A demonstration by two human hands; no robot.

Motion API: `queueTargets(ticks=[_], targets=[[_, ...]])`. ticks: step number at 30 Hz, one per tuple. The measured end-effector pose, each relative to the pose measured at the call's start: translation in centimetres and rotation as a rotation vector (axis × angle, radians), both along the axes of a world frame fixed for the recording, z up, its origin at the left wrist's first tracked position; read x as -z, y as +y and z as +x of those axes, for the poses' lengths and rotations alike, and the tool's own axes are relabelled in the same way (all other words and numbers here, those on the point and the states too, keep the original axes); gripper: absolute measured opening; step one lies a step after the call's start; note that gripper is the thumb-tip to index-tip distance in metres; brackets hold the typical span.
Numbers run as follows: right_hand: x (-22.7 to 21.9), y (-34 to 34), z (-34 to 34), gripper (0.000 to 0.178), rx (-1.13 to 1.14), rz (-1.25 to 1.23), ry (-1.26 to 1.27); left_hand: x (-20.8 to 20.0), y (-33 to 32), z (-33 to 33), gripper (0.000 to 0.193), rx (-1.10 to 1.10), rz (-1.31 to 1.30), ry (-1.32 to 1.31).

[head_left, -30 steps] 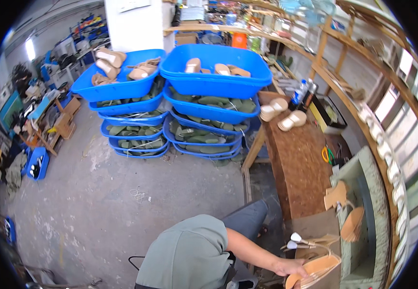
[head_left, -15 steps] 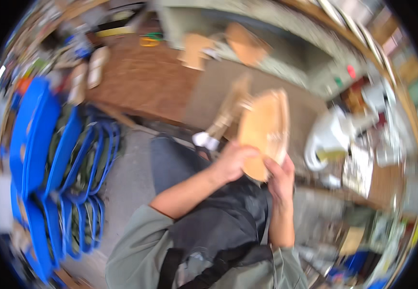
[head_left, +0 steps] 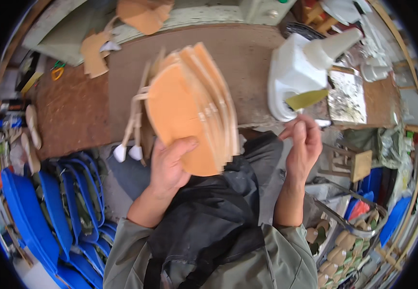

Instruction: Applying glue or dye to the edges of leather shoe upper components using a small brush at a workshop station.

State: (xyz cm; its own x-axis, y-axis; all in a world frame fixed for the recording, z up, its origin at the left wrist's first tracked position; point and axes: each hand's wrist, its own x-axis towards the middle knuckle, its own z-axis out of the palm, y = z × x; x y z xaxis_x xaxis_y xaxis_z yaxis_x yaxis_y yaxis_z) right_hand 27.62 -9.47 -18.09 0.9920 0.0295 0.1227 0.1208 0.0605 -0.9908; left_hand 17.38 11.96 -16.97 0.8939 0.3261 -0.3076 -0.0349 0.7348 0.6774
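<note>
My left hand (head_left: 170, 164) grips the lower end of a fanned stack of tan, leather-like pieces (head_left: 185, 120) with rounded outlines, thumb on top. Beside the stack, thin tan straps (head_left: 134, 115) with white tips hang over the bench edge. My right hand (head_left: 303, 144) is at the front of a white plastic jug (head_left: 290, 62) lying on its side with an opening cut in it. Its fingers are pinched at the narrow end of a yellow-green flat-bladed spatula (head_left: 310, 98), which lies across the opening. The fingertips are slightly blurred.
More tan cut pieces (head_left: 144, 14) lie at the back of the brown bench (head_left: 247, 53). Scissors (head_left: 57, 71) and pale shoe forms (head_left: 32, 127) are at left. Blue bins (head_left: 26, 212) stand at lower left. A stained white sheet (head_left: 347, 96) and a small stool (head_left: 358, 166) are at right.
My right hand has let go of the tan stack and moved right to the spatula at the jug. My left hand alone now holds the stack, fanned wider. The view has turned right.
</note>
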Motion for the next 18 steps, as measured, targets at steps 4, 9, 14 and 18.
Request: queueTargets(ticks=[4, 9, 14, 18], targets=[[-0.5, -2.6, 4.7, 0.028, 0.285, -0.160, -0.161, -0.2, 0.4, 0.2, 0.046, 0.012, 0.018, 0.031], [-1.3, -1.4, 7.1, 0.029, 0.115, -0.767, -0.037, -0.3, 0.1, 1.5, 0.038, 0.010, 0.002, 0.089], [-3.3, -3.9, 5.7, 0.016, 0.027, -0.642, -0.256, -0.6, 0.2, 1.8, 0.048, 0.040, 0.042, 0.106], [-5.4, -4.0, 4.0, 0.013, 0.097, -0.223, -0.204, -1.3, -0.5, 2.1, 0.038, 0.020, 0.000, 0.111]])
